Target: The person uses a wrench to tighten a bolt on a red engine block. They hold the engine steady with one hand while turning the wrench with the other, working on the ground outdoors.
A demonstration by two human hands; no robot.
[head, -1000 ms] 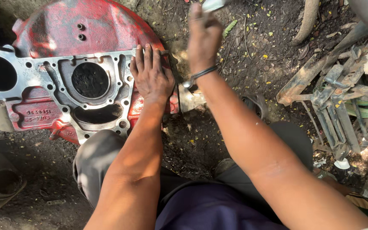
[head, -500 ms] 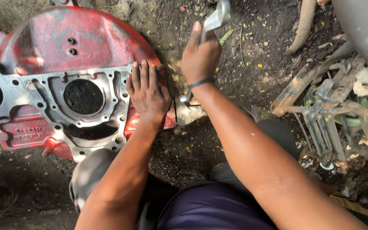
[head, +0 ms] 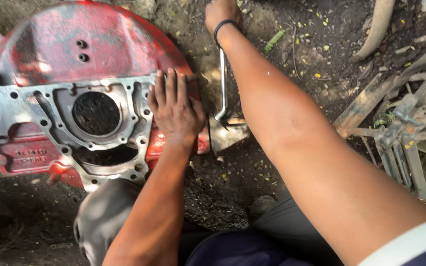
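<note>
A red housing (head: 75, 98) lies flat on dirt (head: 272, 162), left of centre. I'd keep pressing it down so it can't turn while I lever. My left hand (head: 173, 106) rests open, palm down, on its right edge. My right hand (head: 223, 12), far, grips a wrench (head: 222, 83) whose near end meets that edge.

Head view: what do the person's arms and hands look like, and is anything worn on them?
Both hands are bare, without gloves. The left hand and its forearm carry nothing. The right hand has a thin dark band around the wrist. The right arm is bare up to a short dark blue sleeve with a white edge at the lower right corner.
</note>
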